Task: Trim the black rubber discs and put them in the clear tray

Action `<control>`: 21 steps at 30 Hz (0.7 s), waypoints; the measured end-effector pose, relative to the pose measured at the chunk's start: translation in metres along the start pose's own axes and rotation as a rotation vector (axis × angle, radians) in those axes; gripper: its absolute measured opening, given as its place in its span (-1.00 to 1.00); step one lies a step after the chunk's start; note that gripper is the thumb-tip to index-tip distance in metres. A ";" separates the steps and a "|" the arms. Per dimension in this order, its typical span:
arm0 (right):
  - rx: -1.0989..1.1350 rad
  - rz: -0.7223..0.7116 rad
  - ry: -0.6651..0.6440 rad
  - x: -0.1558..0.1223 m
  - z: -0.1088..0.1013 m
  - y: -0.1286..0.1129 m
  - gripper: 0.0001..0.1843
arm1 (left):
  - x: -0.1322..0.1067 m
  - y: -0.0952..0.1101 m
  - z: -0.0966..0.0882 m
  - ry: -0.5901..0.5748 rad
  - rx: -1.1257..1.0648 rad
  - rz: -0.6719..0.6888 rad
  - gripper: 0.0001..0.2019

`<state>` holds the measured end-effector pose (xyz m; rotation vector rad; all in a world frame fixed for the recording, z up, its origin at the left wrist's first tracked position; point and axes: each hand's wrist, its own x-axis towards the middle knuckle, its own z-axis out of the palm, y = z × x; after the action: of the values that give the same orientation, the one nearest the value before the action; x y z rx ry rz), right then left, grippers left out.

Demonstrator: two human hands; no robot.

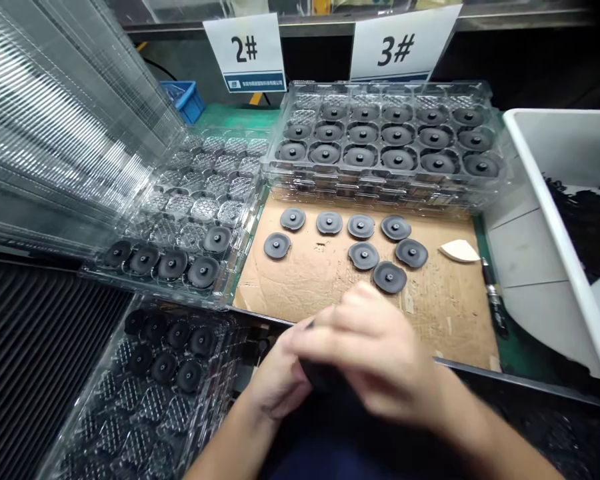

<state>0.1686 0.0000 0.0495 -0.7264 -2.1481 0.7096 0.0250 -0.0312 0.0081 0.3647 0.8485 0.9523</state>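
My left hand [284,375] is closed, its fingers curled around a dark piece [310,325] of which only a little shows. Against it, my right hand [375,340] is closed on the same piece and smeared by motion. The piece's shape is mostly hidden by my fingers. Both hands are in front of the near edge of a cardboard sheet [280,293]. Several black round discs with a small central knob lie loose on the cardboard, the nearest disc [389,277] just beyond my right hand.
Behind the cardboard stand stacked clear trays [380,180] filled with discs. Left are a partly filled clear tray [180,230] and a lower tray [145,400]. Right are a white wedge [460,251], a black-handled tool [495,300] and a white bin [535,193] with black pieces.
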 end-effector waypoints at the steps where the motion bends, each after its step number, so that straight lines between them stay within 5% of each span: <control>1: 0.018 0.099 0.058 -0.001 0.000 0.008 -0.71 | 0.000 0.000 -0.002 -0.045 -0.042 -0.020 -0.57; 5: 0.003 0.545 0.180 -0.027 0.022 0.051 -0.76 | -0.005 -0.002 -0.015 -0.155 -0.236 -0.072 -0.49; 10: 0.038 0.614 0.010 -0.067 0.061 0.073 -0.79 | -0.007 -0.003 -0.027 -0.102 -0.265 -0.071 -0.52; 14: 0.008 0.680 0.176 -0.044 0.043 0.044 -0.76 | -0.004 -0.004 -0.030 -0.105 -0.288 -0.058 -0.53; 17: -0.036 0.513 0.296 -0.009 0.029 0.006 -0.76 | -0.002 -0.004 -0.031 -0.045 -0.274 -0.008 -0.50; 21: -0.027 0.176 0.049 0.003 0.035 -0.016 -0.73 | 0.001 0.003 -0.037 0.034 -0.216 0.084 -0.61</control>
<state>0.1351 -0.0173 0.0418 -0.9465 -2.0702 0.7463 -0.0051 -0.0322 -0.0139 0.1995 0.7568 1.1202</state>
